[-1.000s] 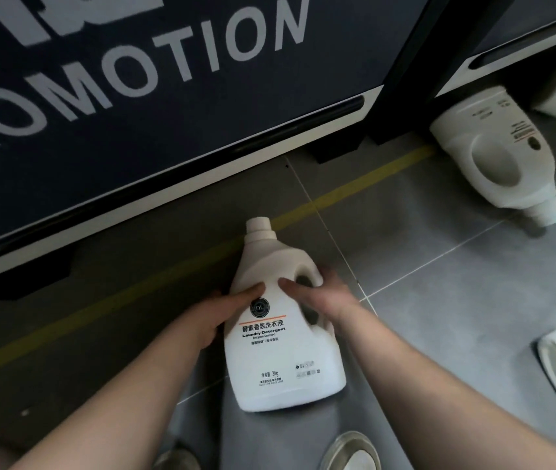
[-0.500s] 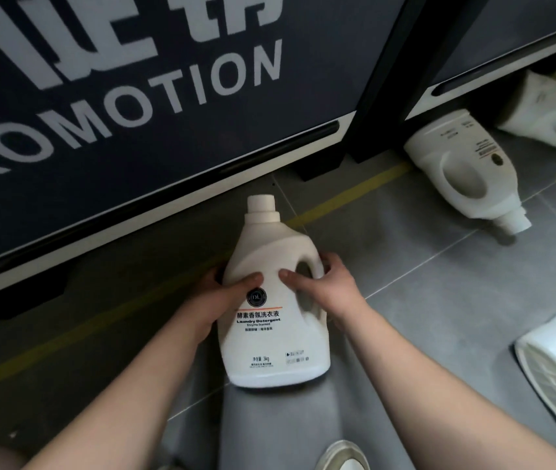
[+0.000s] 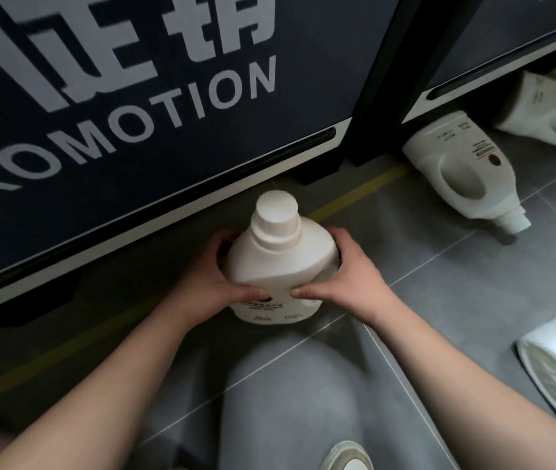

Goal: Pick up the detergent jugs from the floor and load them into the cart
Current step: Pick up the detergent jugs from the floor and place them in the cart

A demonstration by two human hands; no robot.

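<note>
At centre of view, a white detergent jug [image 3: 280, 266], tipped so that its round cap [image 3: 276, 212] points up toward the camera, label side facing 6 o'clock. Clasped from both sides: left grip [image 3: 215, 283] at the jug's 9 o'clock, fingers curled round the far side, thumb laid across the front just above the label; right grip [image 3: 344, 276] at its 3 o'clock, fingers wrapped over the handle shoulder, thumb pressed on the front, the two thumb tips nearly meeting. Base low over the grey tiled floor [image 3: 439, 300]; cannot tell whether touching it or just clear. Toward 12 o'clock, right behind the jug, a dark display panel [image 3: 134, 96] lettered "PROMOTION", with a yellow floor line [image 3: 364, 191] along its foot. At 2 o'clock, a second jug [image 3: 463, 171] lying flat, back label up, cap toward 5 o'clock, its base against the panel's foot. Beyond it at 1 o'clock, a third jug [image 3: 554, 120] on its side, partly cut off by the edge. At 4 o'clock, well apart from the grips, a fourth jug [image 3: 554, 361] on its side, ribbed base toward the camera. At 6 o'clock, a grey trouser leg [image 3: 286, 401] and the toe of a shoe [image 3: 348, 459].
</note>
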